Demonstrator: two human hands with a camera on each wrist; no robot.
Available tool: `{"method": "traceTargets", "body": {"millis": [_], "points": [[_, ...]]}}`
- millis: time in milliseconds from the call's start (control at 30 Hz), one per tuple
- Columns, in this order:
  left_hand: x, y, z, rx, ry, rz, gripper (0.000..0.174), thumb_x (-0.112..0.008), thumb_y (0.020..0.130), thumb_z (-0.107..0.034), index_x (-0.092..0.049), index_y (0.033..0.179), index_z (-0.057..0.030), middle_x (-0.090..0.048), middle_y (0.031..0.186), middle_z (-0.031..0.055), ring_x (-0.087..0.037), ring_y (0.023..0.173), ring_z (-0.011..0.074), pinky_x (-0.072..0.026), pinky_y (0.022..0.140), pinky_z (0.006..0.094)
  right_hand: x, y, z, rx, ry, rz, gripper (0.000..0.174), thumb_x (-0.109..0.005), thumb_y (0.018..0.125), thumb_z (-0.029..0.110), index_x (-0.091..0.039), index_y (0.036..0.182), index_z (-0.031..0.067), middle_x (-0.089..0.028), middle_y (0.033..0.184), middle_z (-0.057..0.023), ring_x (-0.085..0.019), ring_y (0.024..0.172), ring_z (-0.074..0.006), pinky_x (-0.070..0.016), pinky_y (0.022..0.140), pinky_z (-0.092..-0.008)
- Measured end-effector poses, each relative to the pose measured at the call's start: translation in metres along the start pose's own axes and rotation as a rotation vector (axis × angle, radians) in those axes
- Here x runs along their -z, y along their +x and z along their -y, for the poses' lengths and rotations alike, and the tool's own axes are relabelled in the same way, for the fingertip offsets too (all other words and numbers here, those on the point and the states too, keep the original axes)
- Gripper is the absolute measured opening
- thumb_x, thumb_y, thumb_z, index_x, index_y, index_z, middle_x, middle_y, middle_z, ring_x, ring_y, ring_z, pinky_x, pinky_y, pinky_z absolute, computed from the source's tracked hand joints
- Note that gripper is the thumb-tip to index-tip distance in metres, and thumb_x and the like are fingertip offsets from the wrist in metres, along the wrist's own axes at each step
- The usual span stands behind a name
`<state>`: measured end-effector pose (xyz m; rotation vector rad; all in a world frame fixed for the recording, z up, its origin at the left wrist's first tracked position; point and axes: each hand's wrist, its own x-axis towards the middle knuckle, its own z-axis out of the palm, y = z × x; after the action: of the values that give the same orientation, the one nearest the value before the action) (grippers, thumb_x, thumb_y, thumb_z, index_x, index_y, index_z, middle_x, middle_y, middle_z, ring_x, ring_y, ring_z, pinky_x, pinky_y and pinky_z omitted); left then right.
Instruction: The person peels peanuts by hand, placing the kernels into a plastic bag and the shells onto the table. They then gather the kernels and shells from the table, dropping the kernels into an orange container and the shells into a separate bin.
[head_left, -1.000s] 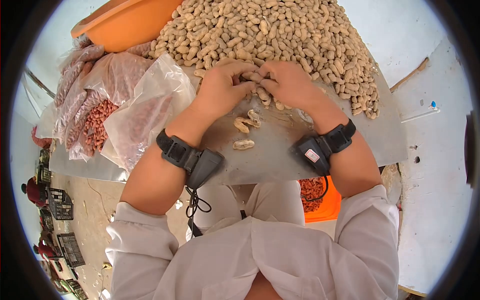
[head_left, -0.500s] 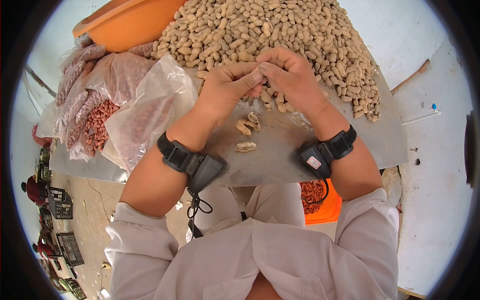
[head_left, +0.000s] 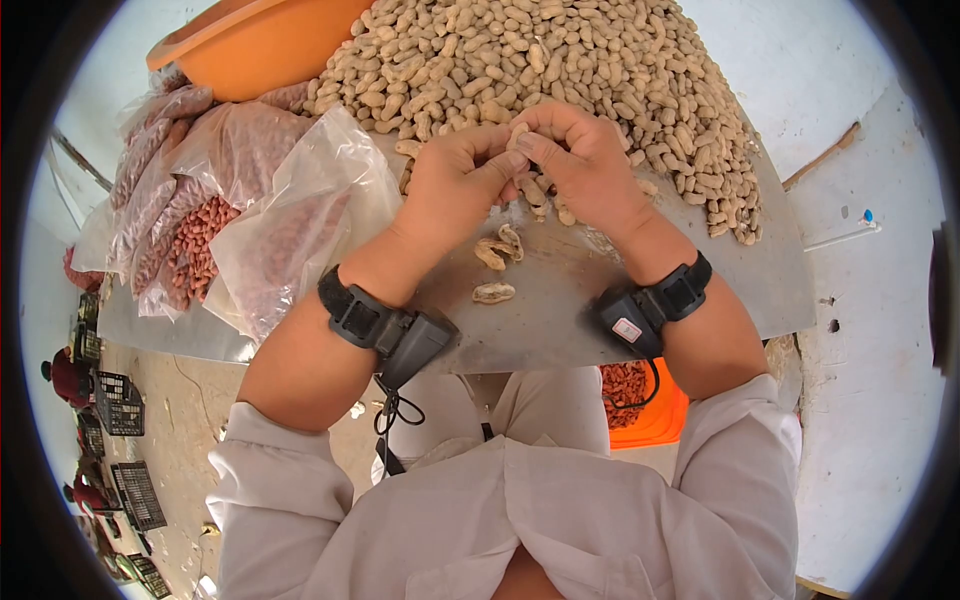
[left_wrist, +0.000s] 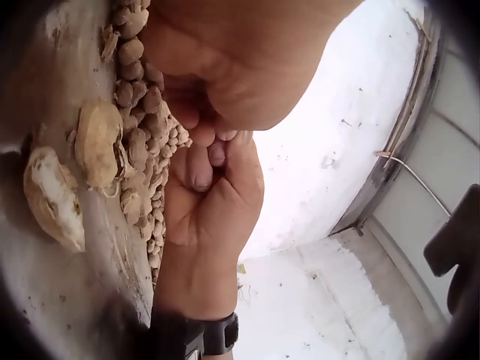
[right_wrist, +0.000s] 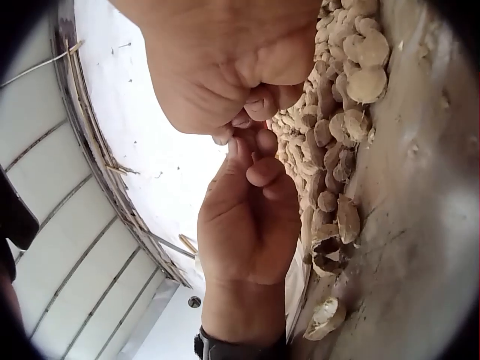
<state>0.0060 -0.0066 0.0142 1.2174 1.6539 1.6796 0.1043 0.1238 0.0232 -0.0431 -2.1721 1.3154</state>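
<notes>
Hands [head_left: 455, 178] [head_left: 592, 165] on peanut [head_left: 519, 133], at pile [head_left: 560, 50] edge

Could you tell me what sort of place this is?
Probably a peanut-shelling workplace, perhaps a farm yard: a pile of unshelled peanuts on a metal table, bags of red kernels beside it, and crates on bare ground.

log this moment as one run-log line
left hand: pinches peanut | right hand: pinches same peanut | where: over near edge of peanut pile | nearby: empty shells on metal table
</notes>
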Motion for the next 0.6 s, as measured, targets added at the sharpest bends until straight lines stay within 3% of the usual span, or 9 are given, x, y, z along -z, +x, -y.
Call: {"method": "traceTargets", "body": {"millis": [233,600], "points": [[-0.003,-0.002,-0.002,-0.046,0.039,-0.033,0.015,-0.055,0.088,-0.012,-0.061,0.083,0.0014,-0.057,0.066,0.0004,-0.051,0.055,0.005,-0.0411,0.05,0.0203,-0.008,-0.004,0.004,0.005,0.021,-0.068,0.017,-0.055,0.085,0.011,-0.057,0.092,-0.0036,-0.063,0.08,-0.0069,-0.06,0.07,-0.0101,-0.0482,0.063,-0.0237],[-0.003,0.004,0.004,0.068,-0.437,0.017,0.018,-0.053,0.09,-0.015,-0.063,0.086,-0.0007,-0.06,0.069,0.0017,-0.051,0.057,0.0068,-0.0404,0.052,0.0186,-0.017,-0.008,-0.003,-0.092,0.545,-0.147,0.016,-0.053,0.089,0.012,-0.056,0.094,-0.0029,-0.059,0.076,-0.0037,-0.053,0.066,-0.0061,-0.0427,0.057,-0.02]]}}
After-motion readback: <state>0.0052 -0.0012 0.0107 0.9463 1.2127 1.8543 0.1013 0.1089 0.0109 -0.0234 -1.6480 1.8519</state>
